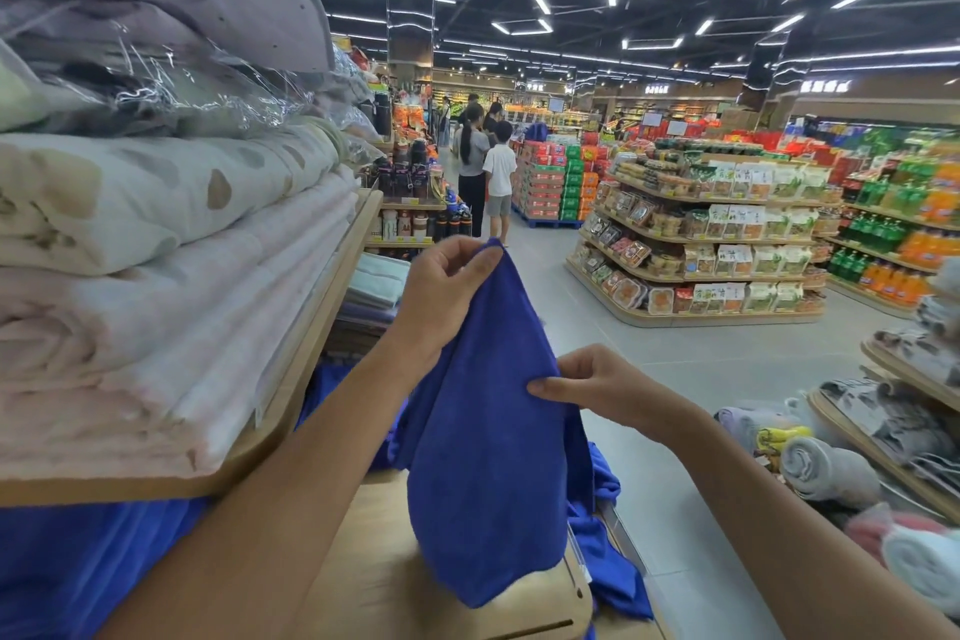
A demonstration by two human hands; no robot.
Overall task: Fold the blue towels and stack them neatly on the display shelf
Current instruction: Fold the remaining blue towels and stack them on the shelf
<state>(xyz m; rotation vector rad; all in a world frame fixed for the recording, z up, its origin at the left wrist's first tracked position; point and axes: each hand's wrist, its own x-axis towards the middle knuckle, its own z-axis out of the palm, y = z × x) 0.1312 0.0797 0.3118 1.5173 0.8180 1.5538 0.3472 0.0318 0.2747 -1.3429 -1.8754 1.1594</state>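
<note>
Squaring up one blue towel before its first fold.

Head view: my left hand (447, 286) is raised with its fingers pinching the top corner of the blue towel (483, 457), which hangs in the air above the wooden display shelf (374, 587). My right hand (587, 387) is lower and pinches the towel's side edge between thumb and fingers. I judge the fold has barely started: next I must find the matching corner, bring the two together and keep the cloth taut. More loose towels (618, 582) lie on the shelf.
</note>
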